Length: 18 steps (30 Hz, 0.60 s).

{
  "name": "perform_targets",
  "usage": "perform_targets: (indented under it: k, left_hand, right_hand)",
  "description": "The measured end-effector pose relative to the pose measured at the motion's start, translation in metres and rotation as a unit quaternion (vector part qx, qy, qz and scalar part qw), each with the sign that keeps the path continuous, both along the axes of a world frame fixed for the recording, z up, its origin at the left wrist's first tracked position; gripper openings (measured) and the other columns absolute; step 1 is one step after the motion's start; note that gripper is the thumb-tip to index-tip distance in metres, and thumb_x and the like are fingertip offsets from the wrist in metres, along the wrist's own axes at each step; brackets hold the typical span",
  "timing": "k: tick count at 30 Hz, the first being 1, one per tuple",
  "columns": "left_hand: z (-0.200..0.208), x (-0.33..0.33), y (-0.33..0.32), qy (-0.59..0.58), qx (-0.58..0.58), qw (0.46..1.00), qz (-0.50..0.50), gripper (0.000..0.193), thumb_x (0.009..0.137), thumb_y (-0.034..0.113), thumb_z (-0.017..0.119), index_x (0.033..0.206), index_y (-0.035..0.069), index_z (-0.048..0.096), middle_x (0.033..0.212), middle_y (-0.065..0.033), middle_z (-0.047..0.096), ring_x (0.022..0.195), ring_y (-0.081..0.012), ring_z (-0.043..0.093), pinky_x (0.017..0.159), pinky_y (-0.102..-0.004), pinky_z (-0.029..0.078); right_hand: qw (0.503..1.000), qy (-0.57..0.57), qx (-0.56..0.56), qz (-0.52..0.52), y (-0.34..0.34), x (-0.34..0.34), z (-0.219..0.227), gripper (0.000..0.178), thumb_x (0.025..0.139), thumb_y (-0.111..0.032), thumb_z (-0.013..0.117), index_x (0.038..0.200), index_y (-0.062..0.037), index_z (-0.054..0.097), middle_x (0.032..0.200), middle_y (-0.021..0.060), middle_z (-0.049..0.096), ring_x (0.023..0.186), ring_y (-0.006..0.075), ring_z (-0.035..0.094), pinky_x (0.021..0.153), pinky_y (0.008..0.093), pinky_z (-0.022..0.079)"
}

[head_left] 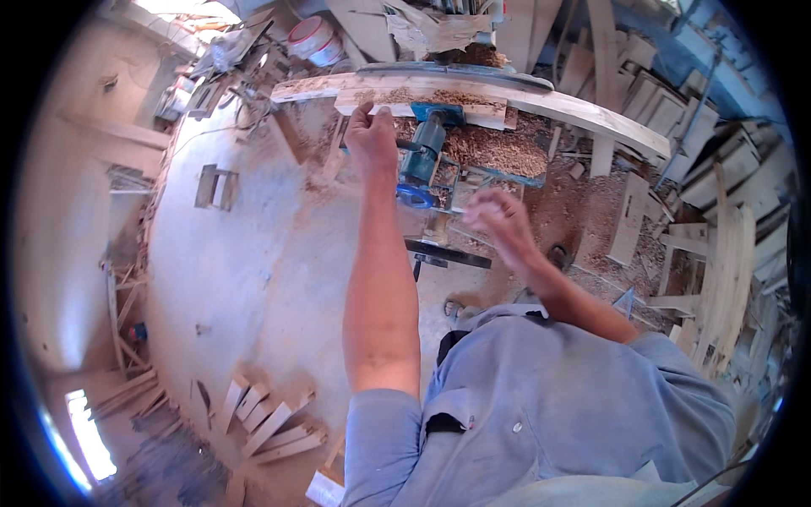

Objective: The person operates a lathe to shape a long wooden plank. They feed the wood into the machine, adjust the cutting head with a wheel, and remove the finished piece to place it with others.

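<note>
My left hand (370, 135) is reached out to the left part of a pale wooden block (397, 103), its fingers curled in at the block's near edge. Whatever lies inside those fingers is hidden. The block lies along the near side of a long pale timber (591, 111), and the blue pad of a green clamp (427, 144) presses against it. Below the clamp is a blue handwheel (415, 197). My right hand (500, 218) hovers to the right of the handwheel, apart from the block, with its fingers smeared by motion.
Wood shavings (498, 152) cover the machine bed beside the clamp. A large black wheel (448, 253) sticks out below the machine. Stacked boards (726, 270) crowd the right side. On the floor lie wood offcuts (274, 422) and a small wooden stool (216, 187); a white bucket (314, 40) stands behind.
</note>
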State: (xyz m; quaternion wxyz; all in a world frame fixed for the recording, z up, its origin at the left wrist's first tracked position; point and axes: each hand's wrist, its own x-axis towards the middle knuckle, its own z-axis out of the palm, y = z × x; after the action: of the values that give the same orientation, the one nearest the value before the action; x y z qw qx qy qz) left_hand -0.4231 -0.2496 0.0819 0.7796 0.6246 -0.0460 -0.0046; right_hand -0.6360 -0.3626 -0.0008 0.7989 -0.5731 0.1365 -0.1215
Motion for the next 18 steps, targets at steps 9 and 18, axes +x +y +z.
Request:
perform_targets:
  k: [9, 18]
  left_hand:
    - [0.001, -0.007, 0.042, -0.016, -0.046, 0.987, -0.154, 0.044, 0.089, 0.0, 0.059, 0.13, -0.008, 0.047, 0.083, -0.0054, 0.057, 0.076, -0.0129, 0.056, 0.074, -0.0259, 0.045]
    - [0.006, 0.011, 0.069, 0.071, -0.19, 0.934, -0.295, 0.047, 0.092, -0.003, 0.052, 0.136, -0.01, 0.038, 0.099, -0.0116, 0.062, 0.09, -0.0185, 0.062, 0.088, -0.0304, 0.048]
  right_hand:
    - [0.978, 0.038, -0.193, -0.062, 0.07, -0.005, 0.04, 0.019, 0.09, -0.013, 0.065, 0.104, 0.0002, 0.063, 0.098, 0.0073, 0.067, 0.091, 0.0137, 0.062, 0.081, 0.0276, 0.05]
    - [0.938, -0.108, -0.278, -0.179, 0.096, 0.105, 0.07, 0.035, 0.09, -0.006, 0.062, 0.124, -0.0005, 0.055, 0.111, 0.009, 0.063, 0.107, 0.0171, 0.059, 0.095, 0.031, 0.047]
